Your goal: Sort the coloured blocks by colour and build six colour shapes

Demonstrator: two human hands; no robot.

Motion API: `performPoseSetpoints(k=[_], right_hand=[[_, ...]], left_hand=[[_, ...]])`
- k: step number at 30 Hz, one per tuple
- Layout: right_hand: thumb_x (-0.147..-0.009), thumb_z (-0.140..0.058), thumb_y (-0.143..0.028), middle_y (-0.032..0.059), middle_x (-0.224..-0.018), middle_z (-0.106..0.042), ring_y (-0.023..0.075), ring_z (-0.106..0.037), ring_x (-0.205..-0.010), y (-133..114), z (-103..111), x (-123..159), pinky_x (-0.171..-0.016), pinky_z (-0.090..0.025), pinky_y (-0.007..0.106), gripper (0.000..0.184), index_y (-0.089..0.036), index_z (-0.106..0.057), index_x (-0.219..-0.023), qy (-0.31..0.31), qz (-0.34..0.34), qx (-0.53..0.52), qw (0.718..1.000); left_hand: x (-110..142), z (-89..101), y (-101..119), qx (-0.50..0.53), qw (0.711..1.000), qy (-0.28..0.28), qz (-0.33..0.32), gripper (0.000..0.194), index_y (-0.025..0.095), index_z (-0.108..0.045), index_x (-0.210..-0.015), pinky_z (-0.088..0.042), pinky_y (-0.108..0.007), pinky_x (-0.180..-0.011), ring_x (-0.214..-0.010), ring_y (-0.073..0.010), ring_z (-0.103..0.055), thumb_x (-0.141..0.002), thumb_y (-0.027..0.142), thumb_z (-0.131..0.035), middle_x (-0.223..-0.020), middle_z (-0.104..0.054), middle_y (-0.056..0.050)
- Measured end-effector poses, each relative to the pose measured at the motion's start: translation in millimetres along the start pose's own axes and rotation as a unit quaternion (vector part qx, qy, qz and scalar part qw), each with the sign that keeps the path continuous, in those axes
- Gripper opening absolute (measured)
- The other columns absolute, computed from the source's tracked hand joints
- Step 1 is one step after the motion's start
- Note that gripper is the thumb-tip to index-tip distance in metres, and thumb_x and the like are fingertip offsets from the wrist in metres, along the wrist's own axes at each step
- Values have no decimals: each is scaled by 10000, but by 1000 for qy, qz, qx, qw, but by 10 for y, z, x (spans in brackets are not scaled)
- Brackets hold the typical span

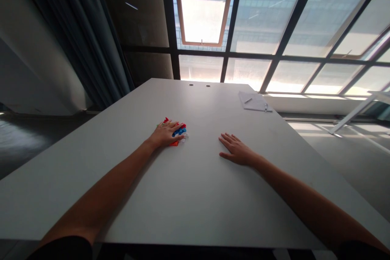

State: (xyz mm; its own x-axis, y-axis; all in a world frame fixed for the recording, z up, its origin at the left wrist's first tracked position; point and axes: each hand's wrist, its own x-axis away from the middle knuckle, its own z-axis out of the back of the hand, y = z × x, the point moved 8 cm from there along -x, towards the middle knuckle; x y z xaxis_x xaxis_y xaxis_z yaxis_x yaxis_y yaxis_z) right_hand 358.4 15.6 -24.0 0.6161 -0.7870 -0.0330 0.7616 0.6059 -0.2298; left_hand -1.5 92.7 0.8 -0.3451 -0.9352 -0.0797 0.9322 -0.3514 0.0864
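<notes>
My left hand [163, 133] lies with fingers spread over a small heap of colourful pieces [179, 131], left of the table's middle. Red, blue, orange and clear or white bits show around and between the fingers; the rest is covered by the hand, and their kind is too small to make out. Flat on the bare white tabletop [201, 187], my right hand [237, 149] rests to the right of the heap with its fingers stretched out and nothing in it.
Toward the far right edge lie sheets of paper [254, 101] with what look like pens on them. Two round holes sit near the table's far edge. Windows [256, 12] rise behind it, a dark curtain [76, 28] hangs at left, and a white-legged table [355, 115] stands at right.
</notes>
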Motion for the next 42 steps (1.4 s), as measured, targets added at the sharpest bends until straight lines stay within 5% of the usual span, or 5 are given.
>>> performPoseSetpoints(k=[5,20,25,35,42], right_hand=[[-1098,-448,-866,176,-1877,-300,388,-248,-1768,-10,16,-3,-1454,-220,606,989,-184,-416,-1814,1,1,-1,1000],[-1107,-461,-836,191,-1872,-318,398,-259,-1765,-24,18,-6,-1450,-224,619,968,-168,-426,-1806,10,0,0,1000],[-1140,-515,-720,198,-1819,-444,392,-381,-1722,-1,61,-2,-1413,-309,655,835,-209,-446,-1797,55,18,-28,998],[-1154,-555,-653,202,-1602,-688,371,-622,-1521,-98,331,44,-1279,-503,639,664,-235,-611,-1667,170,94,-94,976],[-1194,-472,-620,184,-1418,-790,347,-718,-1354,-78,417,61,-1185,-579,603,563,-248,-724,-1532,221,99,-115,963]], left_hand=[[-2,52,-7,-8,999,-22,26,842,477,-498,-1750,-214,-747,-1351,-1694,-530,-301,-1019,894,-487,-1871,-402,-39],[82,14,104,11,1000,-23,-4,825,453,-475,-1764,-284,-617,-1376,-1718,-400,-339,-1049,863,-489,-1837,-466,-42],[132,-43,541,34,997,-7,-70,802,443,-540,-1726,-301,-590,-1377,-1711,-390,-361,-1036,849,-565,-1802,-520,-45],[247,-153,1830,93,978,0,-185,864,437,-529,-1729,-298,-673,-1362,-1681,-435,-410,-1015,922,-516,-1770,-557,-85],[272,-184,2216,138,967,13,-216,778,417,-566,-1694,-295,-725,-1369,-1687,-440,-413,-1048,850,-572,-1750,-572,-116]])
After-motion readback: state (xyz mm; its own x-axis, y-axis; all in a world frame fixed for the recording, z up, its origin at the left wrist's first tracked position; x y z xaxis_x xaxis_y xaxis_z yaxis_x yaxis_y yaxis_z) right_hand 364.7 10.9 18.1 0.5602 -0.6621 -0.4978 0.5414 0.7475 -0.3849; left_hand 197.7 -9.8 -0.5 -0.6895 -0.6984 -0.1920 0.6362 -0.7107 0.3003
